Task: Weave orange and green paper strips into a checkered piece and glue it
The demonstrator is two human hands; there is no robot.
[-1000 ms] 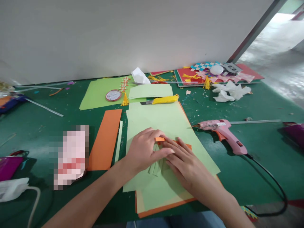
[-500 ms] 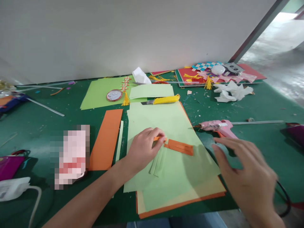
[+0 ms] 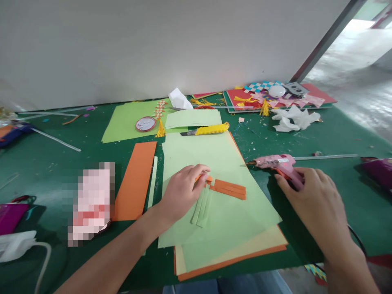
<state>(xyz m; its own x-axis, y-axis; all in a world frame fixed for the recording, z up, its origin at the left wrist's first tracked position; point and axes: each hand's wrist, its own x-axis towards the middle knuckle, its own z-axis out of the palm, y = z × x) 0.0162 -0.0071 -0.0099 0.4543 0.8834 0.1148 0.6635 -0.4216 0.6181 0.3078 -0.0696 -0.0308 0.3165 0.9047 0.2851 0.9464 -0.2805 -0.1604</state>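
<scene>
My left hand [image 3: 186, 185] is closed in a pinch on a small weave of paper strips, whose pinched end is partly hidden by the fingers. Orange strips [image 3: 229, 188] stick out of it to the right, and pale green strips [image 3: 201, 208] hang toward me. Under the weave lies a stack of pale green sheets [image 3: 226, 232] with orange sheets below. To the right, my right hand [image 3: 315, 204] is closed around the handle of a pink hot glue gun [image 3: 275, 161], which lies on the table with its nozzle pointing left.
A yellow box cutter [image 3: 211, 130] lies across the top of the sheets. Left of them are an orange paper sheet [image 3: 136, 179] and a blurred-out pink item [image 3: 92, 200]. Crumpled tissue [image 3: 294, 118] and red boards [image 3: 318, 94] lie at the back right of the green table [image 3: 257, 134].
My right hand has moved from open in the air down onto the glue gun's handle and closed around it. The left hand keeps its pinch, and the orange strips have separated slightly.
</scene>
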